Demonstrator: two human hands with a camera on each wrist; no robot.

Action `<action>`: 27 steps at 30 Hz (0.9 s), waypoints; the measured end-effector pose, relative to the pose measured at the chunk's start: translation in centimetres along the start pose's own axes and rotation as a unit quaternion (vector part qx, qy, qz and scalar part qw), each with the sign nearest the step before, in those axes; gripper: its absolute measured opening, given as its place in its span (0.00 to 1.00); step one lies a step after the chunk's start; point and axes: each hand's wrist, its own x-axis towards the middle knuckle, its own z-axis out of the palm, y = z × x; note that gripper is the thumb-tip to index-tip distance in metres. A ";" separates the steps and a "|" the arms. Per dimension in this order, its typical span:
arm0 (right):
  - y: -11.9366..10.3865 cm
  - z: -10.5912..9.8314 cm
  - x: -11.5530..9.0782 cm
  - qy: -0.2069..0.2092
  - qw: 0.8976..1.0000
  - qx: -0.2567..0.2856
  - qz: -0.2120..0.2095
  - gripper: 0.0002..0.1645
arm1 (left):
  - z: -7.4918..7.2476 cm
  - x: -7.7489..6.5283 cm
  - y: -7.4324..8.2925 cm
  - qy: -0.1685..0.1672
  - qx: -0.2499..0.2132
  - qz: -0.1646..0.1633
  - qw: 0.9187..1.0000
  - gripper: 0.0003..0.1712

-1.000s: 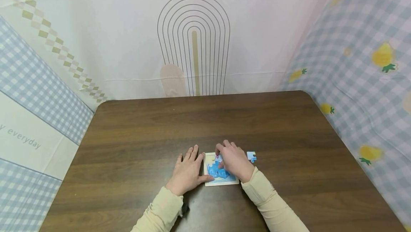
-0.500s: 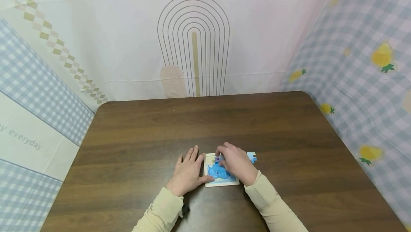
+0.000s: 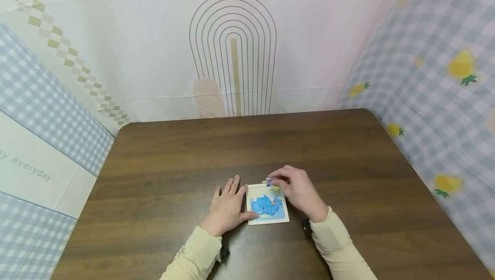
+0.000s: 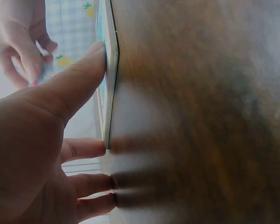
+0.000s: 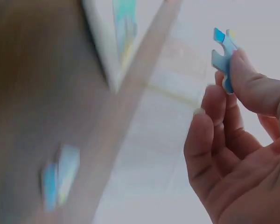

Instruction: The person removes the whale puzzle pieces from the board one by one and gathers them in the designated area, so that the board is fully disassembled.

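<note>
A small square jigsaw puzzle board with a pale frame and a blue whale-like picture lies on the table. My left hand spreads along its left side. In the left wrist view the thumb presses on the board and the other fingertips touch the table beside it. Above the board's far edge, my right hand pinches a light-blue puzzle piece between thumb and fingers, held in the air. A patch of yellow and green shows in the board's upper right corner.
Loose blue puzzle pieces, blurred, lie on the table to the right of the board; my right hand hides them in the head view. The brown wooden table meets a patterned curtain at its far edge.
My right hand has lifted a puzzle piece off the board and moved up and to the right, uncovering more of the picture. The left hand stays in place.
</note>
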 end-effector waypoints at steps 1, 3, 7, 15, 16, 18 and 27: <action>0.4 -0.8 -0.2 0.013 1.000 0.003 0.010 0.07 | 0.0 0.0 0.0 -0.001 -0.003 0.000 1.000 0.52; 1.3 -2.6 -0.6 0.031 0.999 0.000 0.036 0.07 | 0.1 0.0 0.0 -0.003 -0.005 -0.001 1.000 0.52; 3.3 -6.1 -1.7 0.040 0.995 -0.026 0.091 0.08 | 0.3 0.0 0.0 -0.002 -0.001 -0.004 1.000 0.53; 7.0 -8.8 -3.7 0.003 0.988 -0.031 0.151 0.06 | 0.4 0.2 -0.1 0.002 0.002 -0.001 1.000 0.53; 7.3 -8.7 -3.8 0.000 0.987 -0.032 0.156 0.06 | 0.5 0.2 -0.1 0.002 0.002 -0.001 1.000 0.53; 7.9 -8.5 -3.8 -0.006 0.986 -0.034 0.165 0.08 | 0.5 0.2 -0.1 0.002 0.000 -0.001 1.000 0.54; 9.4 -7.7 -3.2 -0.022 0.974 -0.051 0.220 0.13 | 0.3 0.0 0.0 0.001 -0.008 0.001 1.000 0.52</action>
